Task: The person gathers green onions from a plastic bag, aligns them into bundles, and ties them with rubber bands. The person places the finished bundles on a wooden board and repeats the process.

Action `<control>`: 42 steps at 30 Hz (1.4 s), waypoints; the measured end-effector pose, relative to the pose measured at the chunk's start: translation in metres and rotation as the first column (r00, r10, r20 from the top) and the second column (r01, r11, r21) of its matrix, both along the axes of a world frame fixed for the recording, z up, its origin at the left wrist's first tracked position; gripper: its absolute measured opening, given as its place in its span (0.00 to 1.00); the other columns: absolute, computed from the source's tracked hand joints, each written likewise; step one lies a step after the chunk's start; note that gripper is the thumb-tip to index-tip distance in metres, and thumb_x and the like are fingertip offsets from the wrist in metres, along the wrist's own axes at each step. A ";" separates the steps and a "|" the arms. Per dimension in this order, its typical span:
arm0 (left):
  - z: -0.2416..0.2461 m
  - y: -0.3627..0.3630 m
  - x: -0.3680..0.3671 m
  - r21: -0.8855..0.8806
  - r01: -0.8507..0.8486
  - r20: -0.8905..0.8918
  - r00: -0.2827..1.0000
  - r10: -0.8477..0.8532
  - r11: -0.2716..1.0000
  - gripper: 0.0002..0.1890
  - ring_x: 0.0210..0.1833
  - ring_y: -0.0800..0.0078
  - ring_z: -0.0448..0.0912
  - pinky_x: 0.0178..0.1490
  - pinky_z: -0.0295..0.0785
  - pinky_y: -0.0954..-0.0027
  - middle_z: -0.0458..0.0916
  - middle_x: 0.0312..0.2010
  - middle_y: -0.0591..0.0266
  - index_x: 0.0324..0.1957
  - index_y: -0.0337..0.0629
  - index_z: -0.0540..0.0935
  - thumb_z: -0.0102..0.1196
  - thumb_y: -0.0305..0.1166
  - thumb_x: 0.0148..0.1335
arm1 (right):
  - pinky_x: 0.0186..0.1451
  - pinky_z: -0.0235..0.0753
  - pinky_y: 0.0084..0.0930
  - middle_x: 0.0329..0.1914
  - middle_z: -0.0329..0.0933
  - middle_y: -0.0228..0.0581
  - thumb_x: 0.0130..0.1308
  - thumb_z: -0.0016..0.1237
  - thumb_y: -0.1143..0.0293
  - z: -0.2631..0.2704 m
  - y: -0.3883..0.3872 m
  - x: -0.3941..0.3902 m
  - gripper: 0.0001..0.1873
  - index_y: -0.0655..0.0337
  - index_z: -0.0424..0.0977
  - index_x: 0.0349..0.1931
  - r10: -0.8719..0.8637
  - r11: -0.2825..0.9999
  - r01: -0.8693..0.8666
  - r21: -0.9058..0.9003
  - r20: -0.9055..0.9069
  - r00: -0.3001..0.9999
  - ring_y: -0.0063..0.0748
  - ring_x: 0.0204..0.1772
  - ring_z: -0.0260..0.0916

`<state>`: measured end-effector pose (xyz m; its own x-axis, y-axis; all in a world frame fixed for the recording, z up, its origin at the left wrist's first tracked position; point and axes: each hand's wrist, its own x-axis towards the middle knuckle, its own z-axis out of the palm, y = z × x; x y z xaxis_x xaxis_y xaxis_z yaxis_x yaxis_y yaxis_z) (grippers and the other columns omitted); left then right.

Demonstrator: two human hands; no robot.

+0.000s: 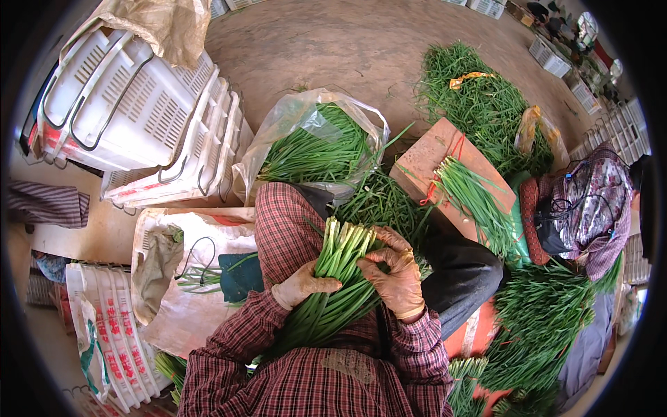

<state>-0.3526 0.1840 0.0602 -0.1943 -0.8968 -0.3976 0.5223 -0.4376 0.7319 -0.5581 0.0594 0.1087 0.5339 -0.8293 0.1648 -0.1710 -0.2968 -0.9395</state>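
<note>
A thick bunch of garlic chives (346, 250) lies across my lap, pale cut ends pointing away from me and green leaves towards my body. My left hand (305, 285), in a thin pale glove, grips the bunch from the left with its thumb over the stalks. My right hand (394, 272), in a stained orange-brown glove, pinches at the right edge of the stalks, index finger and thumb bent together. Whatever lies between those fingertips is too small to make out. To the right, a smaller bunch of chives (469, 193) rests on a reddish block (440, 140) beside red ties (431, 185).
Ahead stands a clear plastic bag (307, 107) of chives. A loose green heap (469, 99) covers the floor beyond the block. Stacked white plastic crates (140, 99) rise at left. More chives (542, 318) lie at right, near another person's plaid sleeve (609, 250).
</note>
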 end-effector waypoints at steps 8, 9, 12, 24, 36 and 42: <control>0.000 -0.001 0.003 0.009 0.009 0.021 1.000 -0.009 1.000 0.30 0.49 0.76 0.81 0.57 0.76 0.71 0.84 0.50 0.69 0.68 0.39 0.76 0.70 0.31 0.66 | 0.73 0.72 0.44 0.59 0.82 0.44 0.51 0.66 0.79 -0.002 -0.003 0.004 0.08 0.61 0.84 0.33 -0.057 0.995 0.057 -0.087 -0.004 0.998 0.52 0.73 0.71; 0.000 -0.001 0.004 0.018 0.031 0.045 0.998 -0.031 0.999 0.29 0.49 0.76 0.81 0.57 0.76 0.71 0.84 0.50 0.69 0.68 0.39 0.76 0.71 0.31 0.66 | 0.71 0.74 0.44 0.57 0.82 0.44 0.51 0.65 0.79 -0.001 -0.005 0.005 0.08 0.61 0.83 0.33 -0.111 0.979 0.106 -0.177 -0.019 0.994 0.52 0.71 0.73; 0.005 -0.002 0.002 0.051 0.039 0.042 0.998 -0.041 0.998 0.29 0.49 0.77 0.80 0.57 0.76 0.71 0.84 0.49 0.69 0.67 0.40 0.77 0.71 0.31 0.66 | 0.64 0.79 0.43 0.50 0.84 0.43 0.48 0.64 0.80 0.006 -0.017 0.007 0.11 0.60 0.80 0.33 -0.212 0.888 0.162 -0.431 -0.069 0.975 0.52 0.64 0.78; -0.004 -0.001 0.003 0.069 0.080 0.027 0.996 -0.082 0.994 0.40 0.64 0.65 0.78 0.70 0.72 0.63 0.81 0.63 0.58 0.75 0.35 0.67 0.72 0.34 0.64 | 0.50 0.72 0.18 0.42 0.82 0.26 0.68 0.61 0.81 0.004 -0.083 -0.020 0.04 0.59 0.83 0.37 -0.356 0.905 0.212 0.369 0.384 0.852 0.16 0.43 0.71; -0.011 -0.004 0.012 0.021 0.094 0.060 0.994 -0.095 0.995 0.40 0.61 0.65 0.78 0.67 0.72 0.62 0.81 0.61 0.59 0.73 0.37 0.70 0.73 0.43 0.65 | 0.76 0.70 0.36 0.73 0.73 0.48 0.74 0.61 0.56 -0.024 -0.100 -0.099 0.35 0.70 0.67 0.72 -0.154 0.987 0.131 -0.093 -0.320 0.935 0.41 0.74 0.71; -0.004 -0.006 0.014 -0.005 0.112 0.001 0.994 -0.112 0.994 0.44 0.65 0.63 0.77 0.70 0.70 0.61 0.79 0.64 0.58 0.75 0.37 0.68 0.73 0.45 0.64 | 0.77 0.66 0.36 0.77 0.66 0.41 0.66 0.69 0.52 -0.031 -0.022 -0.102 0.51 0.60 0.55 0.81 0.062 0.724 -0.235 0.648 0.277 0.959 0.37 0.75 0.66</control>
